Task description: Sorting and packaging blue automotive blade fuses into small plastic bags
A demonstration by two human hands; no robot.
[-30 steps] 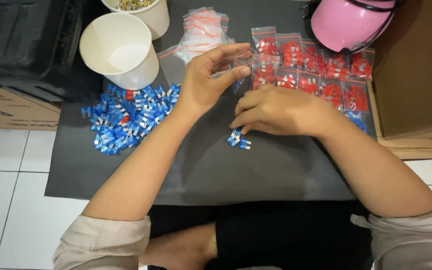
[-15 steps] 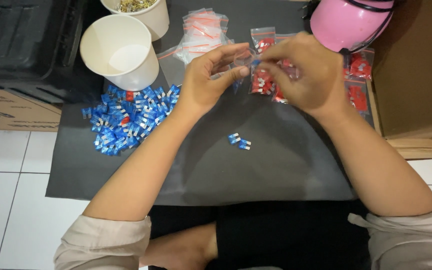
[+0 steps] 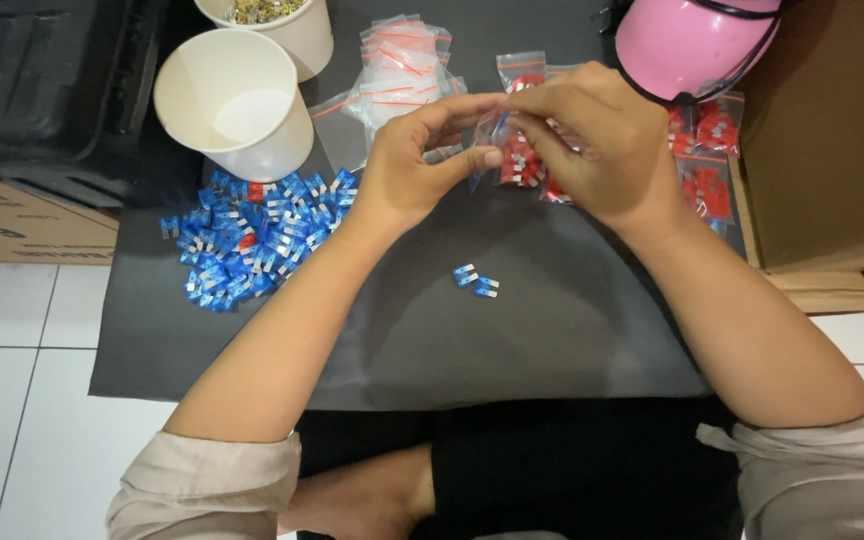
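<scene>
Left hand pinches a flimsy, slippery small zip bag by its mouth; right hand fingertips close on it near the mat's far edge.

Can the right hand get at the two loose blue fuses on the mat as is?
Probably yes. The two loose blue fuses lie in the open on the dark mat, nothing over them; the right hand, though, is pinching at a small clear bag.

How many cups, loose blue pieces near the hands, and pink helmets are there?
White cups: 2
Loose blue pieces apart from the pile: 2
Pink helmet: 1
Total: 5
</scene>
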